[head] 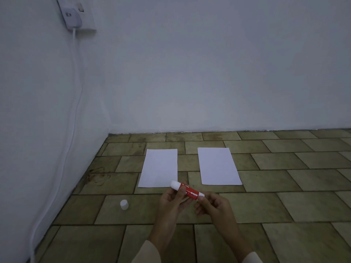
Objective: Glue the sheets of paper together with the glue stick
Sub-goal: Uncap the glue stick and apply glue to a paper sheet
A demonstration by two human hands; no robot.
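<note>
Olive-brown tiled floor [284,205], plain white wall [209,73] behind it, wall socket [87,15] high on the left, white plug [73,18] in it, white cable [77,109] trailing down to the floor, dark scribbled stain [97,176] near the corner

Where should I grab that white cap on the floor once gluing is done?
Pinch the cap across its round side wall, coming straight down from above: it seems to stand on end on the tiles, clear of the left sheet, nearest the left hand.

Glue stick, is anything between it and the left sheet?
Nothing visible. The left hand and right hand hold the glue stick by the near corner of the left sheet; the cap lies off to the left on the floor.
</note>
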